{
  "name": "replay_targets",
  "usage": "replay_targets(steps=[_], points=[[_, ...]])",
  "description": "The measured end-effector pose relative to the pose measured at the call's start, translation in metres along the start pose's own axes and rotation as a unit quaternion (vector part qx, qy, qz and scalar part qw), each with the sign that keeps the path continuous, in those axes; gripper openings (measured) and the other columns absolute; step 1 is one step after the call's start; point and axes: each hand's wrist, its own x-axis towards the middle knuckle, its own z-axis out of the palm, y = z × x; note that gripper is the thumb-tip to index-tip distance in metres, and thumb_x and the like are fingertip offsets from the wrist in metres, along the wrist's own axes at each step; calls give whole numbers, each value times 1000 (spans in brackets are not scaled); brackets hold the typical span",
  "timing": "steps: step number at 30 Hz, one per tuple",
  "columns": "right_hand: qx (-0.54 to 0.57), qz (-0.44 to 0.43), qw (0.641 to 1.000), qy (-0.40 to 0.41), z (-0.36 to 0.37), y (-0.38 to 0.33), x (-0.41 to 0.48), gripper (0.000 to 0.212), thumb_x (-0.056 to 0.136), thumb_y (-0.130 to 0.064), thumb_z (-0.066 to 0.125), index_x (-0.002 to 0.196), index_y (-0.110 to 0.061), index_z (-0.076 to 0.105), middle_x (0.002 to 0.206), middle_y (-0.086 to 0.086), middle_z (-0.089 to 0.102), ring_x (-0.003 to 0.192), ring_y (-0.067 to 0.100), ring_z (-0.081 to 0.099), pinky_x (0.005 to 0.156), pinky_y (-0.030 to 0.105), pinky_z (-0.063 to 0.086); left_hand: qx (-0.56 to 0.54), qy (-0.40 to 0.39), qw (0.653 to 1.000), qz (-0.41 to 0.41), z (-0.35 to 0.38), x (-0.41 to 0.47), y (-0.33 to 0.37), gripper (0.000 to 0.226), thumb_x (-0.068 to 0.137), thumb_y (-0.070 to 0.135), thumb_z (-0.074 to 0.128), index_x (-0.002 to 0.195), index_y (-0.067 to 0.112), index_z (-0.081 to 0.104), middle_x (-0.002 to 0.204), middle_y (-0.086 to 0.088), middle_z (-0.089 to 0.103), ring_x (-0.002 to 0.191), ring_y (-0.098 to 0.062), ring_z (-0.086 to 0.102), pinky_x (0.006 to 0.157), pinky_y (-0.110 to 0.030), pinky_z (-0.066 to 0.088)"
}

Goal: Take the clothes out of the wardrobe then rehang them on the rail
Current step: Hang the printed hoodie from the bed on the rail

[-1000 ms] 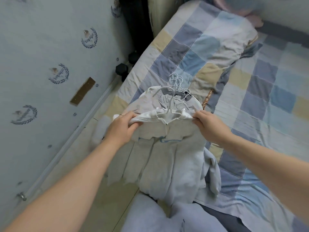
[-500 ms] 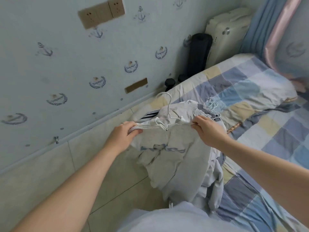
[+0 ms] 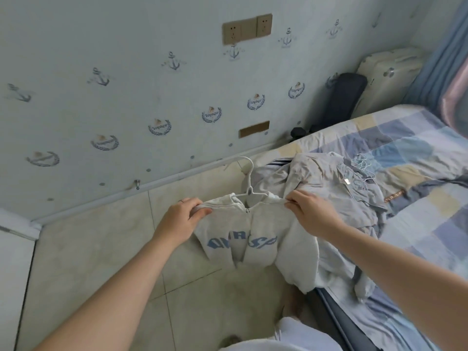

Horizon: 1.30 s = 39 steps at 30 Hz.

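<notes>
A white sweatshirt (image 3: 255, 239) with blue lettering hangs on a white plastic hanger (image 3: 249, 184), lifted off the bed over the tiled floor. My left hand (image 3: 181, 219) grips its left shoulder. Its right shoulder is pinched by my right hand (image 3: 307, 211). The hanger's hook points up toward the wall. Behind it on the bed lies a pile of grey clothes (image 3: 334, 181) with several thin wire hangers (image 3: 364, 165) on top. No wardrobe or rail is in view.
The bed (image 3: 417, 198) with a blue and yellow checked sheet fills the right side. A wall with anchor stickers and a socket plate (image 3: 247, 29) runs along the left. A cream suitcase (image 3: 387, 74) and a dark bag (image 3: 344, 97) stand in the far corner. Tiled floor (image 3: 101, 249) lies below.
Both hands have lifted the white sweatshirt on its hanger off the pile and carried it left over the floor. My view has swung from the bed toward the wall.
</notes>
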Motion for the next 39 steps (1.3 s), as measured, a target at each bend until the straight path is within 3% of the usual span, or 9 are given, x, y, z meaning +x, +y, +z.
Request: replay_targets(steps=[5, 14, 19, 24, 31, 39], points=[[-16, 6, 999, -51, 21, -57, -38, 13, 102, -36, 43, 94, -29, 51, 90, -16, 50, 77, 11, 46, 52, 28, 31, -6, 19, 1000, -18, -23, -78, -26, 21, 94, 45, 61, 80, 30, 58, 74, 10, 54, 72, -10, 54, 66, -36, 47], [-26, -33, 998, -48, 18, -132, -103, 17, 102, -38, 42, 98, -30, 56, 95, -16, 54, 80, 12, 54, 54, 22, 33, 15, 87, 995, -36, -52, -198, -25, 23, 96, 47, 56, 76, 37, 49, 76, 14, 50, 70, -4, 51, 60, -27, 37], [-24, -72, 997, -20, 4, -163, -165, 17, 102, -36, 43, 97, -28, 58, 89, -17, 52, 77, 10, 53, 55, 22, 35, 19, 133, 990, -48, -56, -281, 1, 26, 96, 44, 56, 73, 39, 45, 76, 11, 51, 72, -4, 52, 60, -25, 35], [-7, -110, 994, 14, -22, -189, -226, 18, 100, -37, 43, 92, -27, 55, 85, -15, 53, 75, 14, 55, 65, 37, 49, 36, 180, 982, -42, -68, -354, 38, 27, 97, 43, 56, 73, 37, 46, 74, 11, 52, 71, -3, 51, 59, -24, 36], [4, -183, 980, 79, -90, -235, -271, 18, 100, -36, 44, 96, -24, 58, 89, -11, 58, 77, 17, 56, 64, 37, 49, 69, 262, 962, -29, -115, -426, 109, 31, 98, 46, 54, 77, 24, 51, 74, 9, 52, 68, -7, 51, 58, -31, 41], [62, -284, 941, 173, -180, -324, -280, 14, 100, -36, 40, 91, -31, 50, 87, -15, 53, 74, 7, 52, 58, 28, 43, 158, 402, 902, 6, -217, -499, 188, 34, 100, 40, 53, 72, 22, 42, 65, 8, 46, 57, -8, 45, 50, -27, 32]])
